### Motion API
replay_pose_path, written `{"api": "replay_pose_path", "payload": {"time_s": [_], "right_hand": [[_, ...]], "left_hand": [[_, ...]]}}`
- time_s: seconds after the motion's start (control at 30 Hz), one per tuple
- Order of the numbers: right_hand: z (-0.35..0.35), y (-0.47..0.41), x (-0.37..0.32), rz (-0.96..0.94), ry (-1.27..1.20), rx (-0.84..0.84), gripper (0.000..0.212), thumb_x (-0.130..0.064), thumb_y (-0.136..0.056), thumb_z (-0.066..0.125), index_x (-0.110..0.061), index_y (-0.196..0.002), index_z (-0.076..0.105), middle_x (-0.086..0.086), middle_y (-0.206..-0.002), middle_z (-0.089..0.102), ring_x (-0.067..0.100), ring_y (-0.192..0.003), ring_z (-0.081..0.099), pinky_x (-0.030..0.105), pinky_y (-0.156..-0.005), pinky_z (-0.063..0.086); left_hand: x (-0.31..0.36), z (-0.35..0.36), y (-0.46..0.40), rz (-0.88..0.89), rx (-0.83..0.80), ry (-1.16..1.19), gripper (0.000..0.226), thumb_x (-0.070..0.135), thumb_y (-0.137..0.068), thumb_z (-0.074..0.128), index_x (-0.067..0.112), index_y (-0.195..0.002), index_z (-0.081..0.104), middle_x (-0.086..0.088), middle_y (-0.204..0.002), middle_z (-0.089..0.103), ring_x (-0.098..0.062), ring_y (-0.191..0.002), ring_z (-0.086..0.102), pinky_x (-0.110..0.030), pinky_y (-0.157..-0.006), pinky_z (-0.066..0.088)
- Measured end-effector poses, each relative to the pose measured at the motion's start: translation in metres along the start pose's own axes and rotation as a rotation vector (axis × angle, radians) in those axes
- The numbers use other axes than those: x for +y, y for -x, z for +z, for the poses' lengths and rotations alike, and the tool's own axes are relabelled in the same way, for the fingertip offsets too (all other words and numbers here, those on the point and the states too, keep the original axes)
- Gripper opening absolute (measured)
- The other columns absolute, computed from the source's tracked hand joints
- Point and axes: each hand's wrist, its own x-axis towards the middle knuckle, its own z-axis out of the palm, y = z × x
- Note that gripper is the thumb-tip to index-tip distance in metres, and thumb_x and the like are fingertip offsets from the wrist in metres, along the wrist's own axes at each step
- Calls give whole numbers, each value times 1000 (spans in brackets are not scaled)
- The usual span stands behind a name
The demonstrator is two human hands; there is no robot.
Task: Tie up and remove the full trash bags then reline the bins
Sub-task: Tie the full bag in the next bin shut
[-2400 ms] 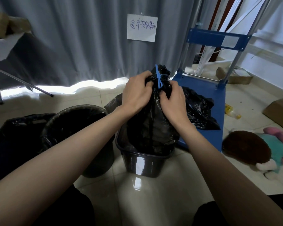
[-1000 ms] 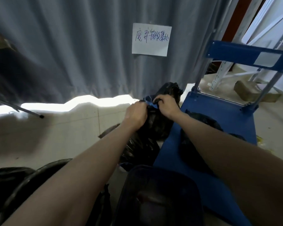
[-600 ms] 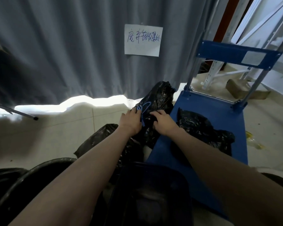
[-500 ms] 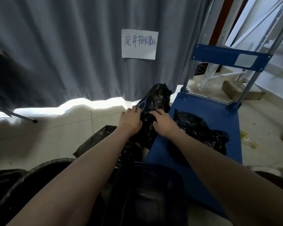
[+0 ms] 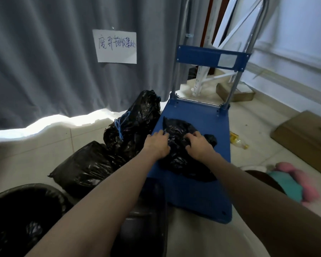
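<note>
Loose black bag (image 5: 182, 156) crumpled on blue cart deck (image 5: 208, 190), left hand (image 5: 157, 143) and right hand (image 5: 199, 144) both on it with fingers curled into the plastic, tied full bag (image 5: 133, 125) on floor just left of cart, lined round bin (image 5: 24, 214) near left

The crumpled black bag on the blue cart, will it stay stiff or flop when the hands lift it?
The black bag will probably flop: it lies flat and wrinkled on the cart. It looks empty, so likely light. Its shiny plastic may slip, though the left hand and right hand rest on it.
</note>
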Motion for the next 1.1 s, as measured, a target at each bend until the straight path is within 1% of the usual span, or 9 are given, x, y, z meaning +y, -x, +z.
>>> {"api": "replay_pose_path", "payload": {"time_s": [0.27, 0.37, 0.5, 0.57, 0.67, 0.8, 0.93, 1.03, 1.1], "right_hand": [[35, 3, 49, 0, 65, -218, 37, -22, -98, 50, -15, -134, 59, 19, -143, 38, 34, -134, 36, 37, -113, 33], [40, 5, 52, 16, 76, -249, 34, -18, -100, 46, -5, -130, 58, 20, -137, 44, 36, -127, 43, 36, -106, 39], [33, 1, 47, 90, -163, -76, 20, 0, -92, 49, 7, -85, 67, 20, -101, 65, 36, -101, 62, 34, -82, 52], [22, 0, 39, 127, -284, 78, 18, 4, -88, 54, 3, -88, 72, 14, -98, 69, 27, -91, 64, 35, -86, 54], [-3, 1, 21, 173, -418, 315, 19, 4, -83, 60, -13, -81, 66, 4, -90, 63, 18, -81, 60, 30, -75, 52], [-43, 11, -13, 146, -534, 449, 16, -4, -86, 65, -12, -97, 73, 9, -108, 66, 21, -98, 63, 26, -88, 48], [-91, 45, -61, -6, -668, 592, 15, -5, -87, 63, -13, -86, 76, 5, -89, 70, 14, -82, 62, 26, -80, 50], [-124, 73, -97, -136, -783, 611, 20, 0, -90, 57, -9, -91, 74, 9, -96, 71, 18, -89, 64, 29, -87, 51], [-138, 92, -120, -186, -819, 613, 20, 0, -91, 56, -10, -93, 73, 11, -99, 71, 22, -94, 65, 30, -89, 52]], "left_hand": [[47, 52, -8, 52, -242, 39, 43, 32, -94, 51, 13, -132, 52, -11, -133, 49, -31, -122, 49, -44, -99, 40], [47, 59, -8, 42, -288, 37, 43, 32, -94, 51, 13, -132, 53, -11, -134, 49, -31, -123, 48, -43, -102, 38], [40, 53, -7, -4, -262, 91, 41, 33, -92, 53, 15, -129, 54, -10, -132, 50, -30, -119, 51, -40, -94, 43], [37, 43, -5, -36, -229, 122, 43, 32, -92, 55, 15, -131, 52, -10, -131, 50, -31, -118, 52, -41, -93, 44], [32, 24, 2, -64, -152, 174, 51, 29, -91, 59, 14, -137, 42, -11, -135, 47, -33, -120, 52, -43, -95, 44], [25, -11, 22, -99, 19, 232, 67, 27, -89, 64, 18, -145, 28, -10, -142, 40, -37, -119, 53, -45, -91, 45], [15, -57, 54, -97, 231, 323, 85, 25, -88, 67, 25, -154, 12, -9, -149, 32, -37, -120, 53, -46, -90, 48], [5, -89, 80, -93, 333, 412, 80, 25, -86, 70, 26, -151, 23, -9, -143, 41, -34, -122, 51, -47, -96, 47], [-5, -106, 99, -119, 380, 469, 58, 25, -84, 71, 21, -137, 47, -11, -130, 56, -33, -115, 57, -45, -93, 49]]}}
